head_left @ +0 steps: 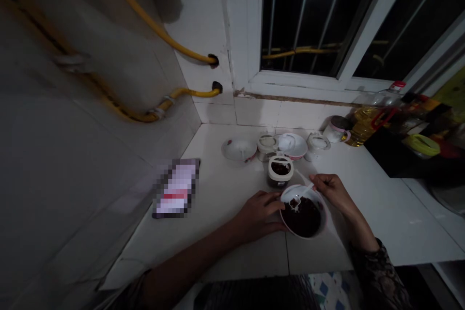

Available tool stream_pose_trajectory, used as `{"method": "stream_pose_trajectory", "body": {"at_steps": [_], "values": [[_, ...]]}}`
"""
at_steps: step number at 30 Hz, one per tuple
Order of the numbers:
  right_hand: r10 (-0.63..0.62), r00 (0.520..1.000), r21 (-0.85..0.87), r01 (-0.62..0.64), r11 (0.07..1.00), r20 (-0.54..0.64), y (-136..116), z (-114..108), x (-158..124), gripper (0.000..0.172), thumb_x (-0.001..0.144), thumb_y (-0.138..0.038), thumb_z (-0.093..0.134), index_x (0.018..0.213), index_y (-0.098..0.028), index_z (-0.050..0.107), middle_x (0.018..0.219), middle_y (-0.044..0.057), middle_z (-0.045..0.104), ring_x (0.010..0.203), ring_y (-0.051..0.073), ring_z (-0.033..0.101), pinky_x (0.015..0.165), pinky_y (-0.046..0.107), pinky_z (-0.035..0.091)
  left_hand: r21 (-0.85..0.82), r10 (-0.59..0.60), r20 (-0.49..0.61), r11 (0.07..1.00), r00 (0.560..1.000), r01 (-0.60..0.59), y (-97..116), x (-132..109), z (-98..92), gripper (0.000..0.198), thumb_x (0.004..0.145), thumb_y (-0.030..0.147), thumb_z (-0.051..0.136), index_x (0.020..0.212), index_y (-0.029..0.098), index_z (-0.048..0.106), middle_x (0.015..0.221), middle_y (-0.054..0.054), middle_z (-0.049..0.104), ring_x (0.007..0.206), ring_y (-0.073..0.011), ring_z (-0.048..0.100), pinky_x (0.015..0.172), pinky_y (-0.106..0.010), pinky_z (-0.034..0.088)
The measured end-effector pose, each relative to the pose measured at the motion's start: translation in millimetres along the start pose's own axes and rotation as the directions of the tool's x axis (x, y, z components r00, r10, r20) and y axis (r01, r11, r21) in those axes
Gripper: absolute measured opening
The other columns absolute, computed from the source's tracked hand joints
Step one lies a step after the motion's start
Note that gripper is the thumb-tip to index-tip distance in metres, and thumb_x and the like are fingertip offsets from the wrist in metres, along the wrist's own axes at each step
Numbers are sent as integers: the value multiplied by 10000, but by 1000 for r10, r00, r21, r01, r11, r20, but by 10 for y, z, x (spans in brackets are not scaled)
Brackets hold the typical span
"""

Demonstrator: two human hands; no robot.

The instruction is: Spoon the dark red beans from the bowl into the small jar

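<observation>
A white bowl [324, 225] holding dark red-brown contents stands on the tiled counter near its front edge. My left hand [258, 215] grips the bowl's left side, with fingers on the rim and against the wall. Pinched in my right hand [329, 190] is the handle of a small pale spoon [295, 201], whose tip rests in the bowl on the dark contents. Just behind the bowl is a small jar [279, 179] with a white rim and dark red contents.
Behind are a shallow dish [236, 150], two lidded jars [267, 143] [317, 144] and a bowl [300, 145]. A mug [337, 128], an oil bottle [363, 121] and a black rack [385, 155] stand right. A blurred phone [178, 189] lies left, beside the wall.
</observation>
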State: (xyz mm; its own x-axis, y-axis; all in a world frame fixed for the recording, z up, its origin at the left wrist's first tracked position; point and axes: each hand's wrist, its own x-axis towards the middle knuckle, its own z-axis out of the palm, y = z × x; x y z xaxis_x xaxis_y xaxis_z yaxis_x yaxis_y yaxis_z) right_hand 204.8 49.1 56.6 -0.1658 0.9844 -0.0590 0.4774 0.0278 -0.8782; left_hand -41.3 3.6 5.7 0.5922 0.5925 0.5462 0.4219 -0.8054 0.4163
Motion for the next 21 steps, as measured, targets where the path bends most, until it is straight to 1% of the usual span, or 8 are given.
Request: {"method": "stream_pose_trajectory", "body": {"at_steps": [6, 9, 11, 15, 18, 21], "values": [[31, 999, 39, -31, 999, -6, -1, 8, 10, 544, 707, -658, 562, 485, -167, 483, 458, -44, 342, 453, 73, 256, 437, 231, 211, -6, -9, 1, 1000, 1000, 9, 24, 16, -14, 424, 839, 563, 569, 1028, 183, 578, 1189, -129, 622, 1045, -221, 618, 838, -342, 489], [70, 998, 59, -69, 996, -10, 17, 6, 21, 550, 682, -677, 576, 499, -161, 516, 434, -53, 327, 428, 66, 239, 422, 230, 185, -7, -8, -2, 1000, 1000, 8, 36, 28, -29, 434, 840, 570, 562, 1026, 178, 582, 1172, -133, 632, 1049, -226, 618, 842, -347, 490], [91, 996, 87, -89, 992, -21, 29, 5, 38, 555, 669, -685, 585, 502, -160, 523, 420, -60, 316, 412, 61, 222, 411, 228, 160, 0, -7, -4, 1000, 1000, 7, 41, 32, -38, 442, 837, 573, 564, 1032, 176, 584, 1165, -134, 636, 1047, -228, 618, 847, -349, 489], [113, 991, 167, -100, 981, -70, 11, -3, 100, 552, 621, -688, 627, 477, -173, 488, 395, -72, 301, 385, 51, 204, 393, 223, 137, 1, -5, -14, 1000, 1000, 5, 41, 31, -42, 442, 837, 574, 563, 1027, 175, 586, 1158, -131, 639, 1032, -227, 622, 835, -344, 493], [107, 986, 189, -82, 979, -124, -73, -32, 168, 554, 594, -698, 640, 480, -175, 497, 389, -65, 329, 369, 52, 221, 377, 222, 135, -11, -9, -23, 1000, 1000, 8, 33, 22, -29, 441, 829, 579, 569, 1012, 178, 591, 1161, -128, 635, 1013, -225, 626, 824, -340, 491], [37, 978, 163, -3, 987, -206, -219, -72, 243, 556, 616, -705, 619, 490, -172, 521, 389, -64, 328, 365, 58, 225, 365, 228, 146, -17, -12, -15, 1000, 1000, 12, 23, 16, -17, 441, 831, 576, 570, 1026, 181, 589, 1154, -128, 634, 1004, -228, 627, 826, -349, 487]]}}
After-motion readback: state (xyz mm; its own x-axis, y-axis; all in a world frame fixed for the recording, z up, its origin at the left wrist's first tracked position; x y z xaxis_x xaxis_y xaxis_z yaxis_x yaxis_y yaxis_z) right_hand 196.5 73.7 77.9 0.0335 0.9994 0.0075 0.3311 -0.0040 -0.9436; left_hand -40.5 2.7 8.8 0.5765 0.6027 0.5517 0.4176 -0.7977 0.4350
